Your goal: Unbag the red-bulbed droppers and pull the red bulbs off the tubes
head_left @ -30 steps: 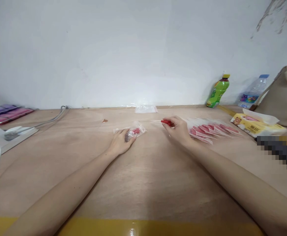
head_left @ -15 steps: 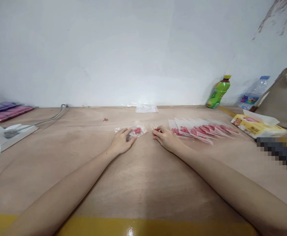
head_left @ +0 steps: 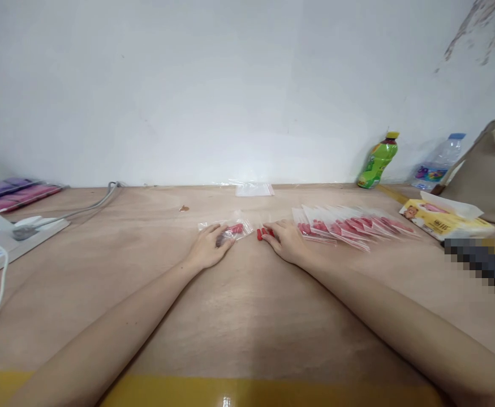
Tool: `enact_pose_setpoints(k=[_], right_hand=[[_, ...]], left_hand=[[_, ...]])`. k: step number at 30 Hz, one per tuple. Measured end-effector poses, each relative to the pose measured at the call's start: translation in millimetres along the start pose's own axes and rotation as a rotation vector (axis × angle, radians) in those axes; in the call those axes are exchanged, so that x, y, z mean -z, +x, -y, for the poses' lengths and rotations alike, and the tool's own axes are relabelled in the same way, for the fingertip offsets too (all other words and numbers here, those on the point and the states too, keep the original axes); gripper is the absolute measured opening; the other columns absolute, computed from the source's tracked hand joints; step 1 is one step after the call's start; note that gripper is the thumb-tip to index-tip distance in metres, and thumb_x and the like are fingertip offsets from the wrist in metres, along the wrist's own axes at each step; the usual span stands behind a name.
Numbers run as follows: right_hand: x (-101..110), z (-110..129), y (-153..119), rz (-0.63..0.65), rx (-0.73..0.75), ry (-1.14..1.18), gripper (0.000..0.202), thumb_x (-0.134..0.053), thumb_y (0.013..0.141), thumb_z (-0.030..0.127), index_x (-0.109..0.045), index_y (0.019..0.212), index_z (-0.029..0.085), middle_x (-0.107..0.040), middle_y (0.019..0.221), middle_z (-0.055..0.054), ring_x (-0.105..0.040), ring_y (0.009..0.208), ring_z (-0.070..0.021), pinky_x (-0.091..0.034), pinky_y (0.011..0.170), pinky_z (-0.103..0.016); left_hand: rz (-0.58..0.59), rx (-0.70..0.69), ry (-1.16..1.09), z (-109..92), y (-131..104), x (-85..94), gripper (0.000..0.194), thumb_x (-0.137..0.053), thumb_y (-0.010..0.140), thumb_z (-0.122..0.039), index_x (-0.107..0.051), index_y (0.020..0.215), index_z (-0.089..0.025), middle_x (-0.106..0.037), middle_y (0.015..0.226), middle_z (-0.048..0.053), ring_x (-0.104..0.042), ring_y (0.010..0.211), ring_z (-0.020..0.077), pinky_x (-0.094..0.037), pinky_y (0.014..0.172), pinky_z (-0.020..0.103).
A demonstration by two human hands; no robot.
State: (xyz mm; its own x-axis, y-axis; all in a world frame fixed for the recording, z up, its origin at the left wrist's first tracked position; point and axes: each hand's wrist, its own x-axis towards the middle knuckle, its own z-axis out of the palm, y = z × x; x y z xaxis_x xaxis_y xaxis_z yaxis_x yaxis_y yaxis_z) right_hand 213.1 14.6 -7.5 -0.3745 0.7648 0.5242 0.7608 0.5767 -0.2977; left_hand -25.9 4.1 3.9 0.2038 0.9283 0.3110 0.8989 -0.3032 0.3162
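My left hand (head_left: 209,246) lies on the table with its thumb and fingers apart. It touches a clear plastic bag (head_left: 244,231) that has red pieces (head_left: 235,228) in or under it. A dark patch shows between thumb and fingers; I cannot make it out. Across a small gap, my right hand (head_left: 288,241) rests on the table, thumb and forefinger spread. Several small red pieces (head_left: 259,234) lie at its fingertips, some partly covered. Beside that hand, a fanned row of clear bags (head_left: 349,225) with red pieces inside overlaps to the right.
Flat clear bags (head_left: 254,190) lie by the wall. At right stand a green bottle (head_left: 378,162), a clear bottle (head_left: 440,164), a tissue pack (head_left: 436,219) and a beige bag (head_left: 482,175). Leftward are a power strip (head_left: 46,228) with cables and purple and pink packs (head_left: 22,195).
More red pieces now show on the table at my right hand's fingertips, left of where they were. My right hand has shifted slightly; my left hand stays by the bag.
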Motion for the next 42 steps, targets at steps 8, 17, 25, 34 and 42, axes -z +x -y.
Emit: enact_pose_setpoints(k=[8,17,25,34,42], right_hand=[[-1.3,17.5,19.3,-0.044,0.000,0.015,0.018,-0.051,0.082,0.028,-0.066,0.088,0.020,-0.063,0.087,-0.006,-0.051,0.090,-0.0196,-0.031,0.079,-0.034],[-4.2,28.8,48.9,0.267,0.095,-0.055,0.021,-0.053,0.079,0.041,-0.066,0.086,0.026,-0.061,0.090,-0.004,-0.049,0.091,-0.0219,-0.027,0.077,-0.036],[-5.8,39.2,49.5,0.311,0.138,-0.090,0.017,-0.059,0.073,0.034,-0.061,0.081,0.019,-0.062,0.088,-0.005,-0.050,0.088,-0.0223,-0.028,0.075,-0.034],[-11.2,39.9,49.3,0.323,0.065,0.052,0.018,-0.060,0.069,0.034,-0.058,0.075,0.017,-0.062,0.077,-0.005,-0.053,0.072,-0.0178,-0.032,0.063,-0.027],[-14.7,36.4,48.6,0.263,0.025,0.272,0.012,-0.057,0.070,0.020,-0.059,0.082,0.018,-0.063,0.075,0.001,-0.056,0.068,-0.0107,-0.039,0.061,-0.022]], left_hand=[[0.002,-0.068,-0.122,14.2,4.1,1.4,0.039,-0.039,0.085,-0.042,-0.060,0.110,-0.022,-0.056,0.120,0.007,-0.050,0.113,0.0227,-0.037,0.099,0.039],[0.064,-0.222,-0.114,15.7,4.8,2.0,0.040,-0.042,0.084,-0.038,-0.054,0.117,-0.019,-0.051,0.126,0.007,-0.046,0.118,0.0212,-0.035,0.102,0.037],[0.111,-0.212,-0.034,14.8,3.6,3.5,0.045,-0.039,0.085,-0.042,-0.050,0.121,-0.016,-0.045,0.132,0.009,-0.040,0.122,0.0218,-0.030,0.105,0.039],[0.150,-0.231,0.023,11.7,0.3,7.6,0.045,-0.036,0.087,-0.039,-0.045,0.124,-0.016,-0.042,0.134,0.009,-0.036,0.125,0.0217,-0.027,0.106,0.040],[0.146,-0.183,0.062,3.1,-3.3,16.2,0.043,-0.041,0.084,-0.039,-0.046,0.120,-0.017,-0.052,0.123,0.009,-0.049,0.112,0.0232,-0.038,0.097,0.038]])
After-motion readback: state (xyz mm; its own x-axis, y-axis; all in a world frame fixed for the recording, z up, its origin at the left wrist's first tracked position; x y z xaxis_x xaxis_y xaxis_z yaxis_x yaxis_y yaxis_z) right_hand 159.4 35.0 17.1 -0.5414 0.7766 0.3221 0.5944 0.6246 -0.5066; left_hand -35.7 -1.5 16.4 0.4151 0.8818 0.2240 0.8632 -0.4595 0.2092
